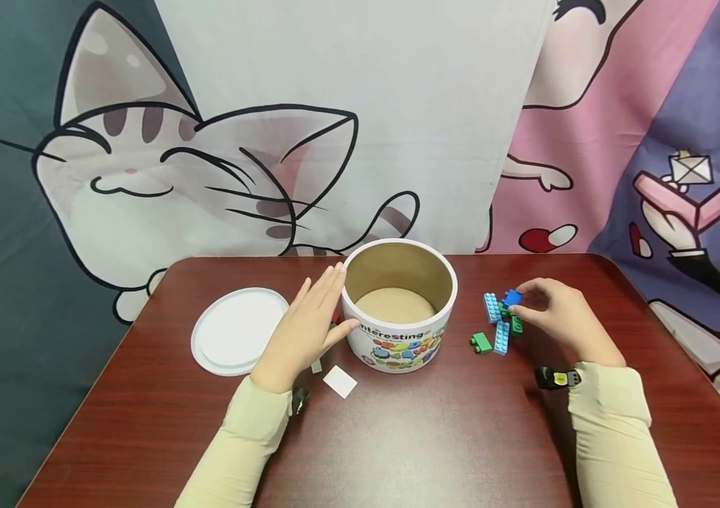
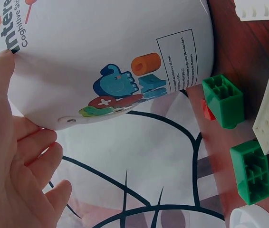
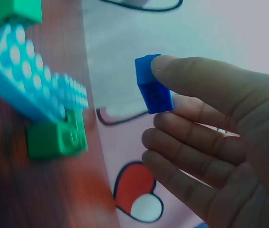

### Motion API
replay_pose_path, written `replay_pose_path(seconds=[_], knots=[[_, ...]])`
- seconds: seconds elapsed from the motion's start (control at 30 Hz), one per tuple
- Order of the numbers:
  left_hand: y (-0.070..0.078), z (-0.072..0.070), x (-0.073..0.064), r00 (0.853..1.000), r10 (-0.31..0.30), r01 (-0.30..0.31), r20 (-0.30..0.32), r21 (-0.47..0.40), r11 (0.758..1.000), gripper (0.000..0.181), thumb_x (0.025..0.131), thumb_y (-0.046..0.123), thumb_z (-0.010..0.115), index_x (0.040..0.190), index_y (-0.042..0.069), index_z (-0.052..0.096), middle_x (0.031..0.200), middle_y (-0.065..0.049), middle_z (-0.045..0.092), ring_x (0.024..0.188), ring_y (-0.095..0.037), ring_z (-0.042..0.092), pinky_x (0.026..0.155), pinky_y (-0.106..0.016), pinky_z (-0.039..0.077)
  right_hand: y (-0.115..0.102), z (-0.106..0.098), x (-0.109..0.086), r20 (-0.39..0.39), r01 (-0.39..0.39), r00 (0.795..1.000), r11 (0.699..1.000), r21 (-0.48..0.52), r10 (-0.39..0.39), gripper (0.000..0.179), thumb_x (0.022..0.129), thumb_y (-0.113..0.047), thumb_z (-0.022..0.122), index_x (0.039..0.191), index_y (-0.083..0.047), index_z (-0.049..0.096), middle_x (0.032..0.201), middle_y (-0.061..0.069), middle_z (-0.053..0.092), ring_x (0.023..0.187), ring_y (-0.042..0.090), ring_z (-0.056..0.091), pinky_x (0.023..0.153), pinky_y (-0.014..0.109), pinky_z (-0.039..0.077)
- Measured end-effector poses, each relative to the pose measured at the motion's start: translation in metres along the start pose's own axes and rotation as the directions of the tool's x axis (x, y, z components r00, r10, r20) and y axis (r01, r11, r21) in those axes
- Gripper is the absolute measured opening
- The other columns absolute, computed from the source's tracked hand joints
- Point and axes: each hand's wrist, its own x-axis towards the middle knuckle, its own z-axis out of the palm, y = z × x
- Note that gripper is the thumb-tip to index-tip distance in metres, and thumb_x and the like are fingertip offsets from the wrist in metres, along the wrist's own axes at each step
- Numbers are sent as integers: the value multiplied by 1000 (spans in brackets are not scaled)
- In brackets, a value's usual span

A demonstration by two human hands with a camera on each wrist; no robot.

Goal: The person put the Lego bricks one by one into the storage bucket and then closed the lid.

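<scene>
Pinching angular blue block (image 3: 152, 91): right hand (image 1: 557, 314), grip narrow; left hand (image 1: 306, 324), grip wide, touching smooth cylindrical tub (image 1: 398, 349).

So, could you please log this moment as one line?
left hand: touching round white printed bucket; right hand: pinching blue plastic brick; bucket: upright, uncovered

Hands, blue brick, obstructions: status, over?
Right hand pinching dark blue brick. Left hand touching white bucket. Light blue bricks between bucket and right hand; bucket open, unobstructed.
</scene>
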Motion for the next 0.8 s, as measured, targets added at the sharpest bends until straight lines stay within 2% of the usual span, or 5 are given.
replay_pose_path(seconds=[0.1, 0.3, 0.43, 0.6, 0.8], knots=[[0, 0, 0, 1000, 1, -1, 0, 3, 1000, 83, 99, 47, 61, 160, 2, 26, 166, -11, 27, 153, -23, 22, 124, -50, 21, -8, 6, 2, -28, 24, 999, 999, 22, -23, 34, 86, -19, 83, 110, 0, 69, 105, 18, 71, 95, 33, 66, 86, 50, 53], [0, 0, 0, 1000, 10, -10, -13, 1, 1000, 83, 99, 46, 63, 159, 1, 27, 165, -12, 29, 153, -24, 24, 123, -52, 23, -24, 14, 5, -84, 54, 995, 994, 90, -47, 32, 88, -19, 82, 112, -3, 70, 103, 14, 71, 92, 31, 70, 79, 15, 52], [1, 0, 0, 1000, 14, -14, -11, 0, 1000, 83, 99, 46, 63, 159, 1, 27, 164, -12, 29, 153, -24, 24, 123, -51, 22, -36, 18, 5, -151, 86, 986, 989, 123, -67, 30, 87, -14, 82, 113, -3, 70, 104, 14, 72, 90, 34, 71, 78, 2, 46], [1, 0, 0, 1000, 20, -20, -18, -4, 1000, 84, 99, 46, 63, 159, 1, 27, 164, -12, 29, 153, -24, 24, 123, -50, 23, -50, 19, 6, -256, 138, 960, 986, 93, -110, 33, 84, -9, 83, 113, -2, 69, 104, 14, 72, 91, 34, 71, 81, -1, 40], [0, 1, -1, 999, 24, -24, -27, -4, 1000, 84, 98, 45, 64, 159, 0, 27, 164, -12, 29, 153, -24, 25, 123, -51, 24, -66, 21, 5, -356, 192, 923, 977, 91, -148, 34, 82, -6, 83, 114, -3, 70, 101, 11, 72, 92, 21, 65, 84, 4, 40]])
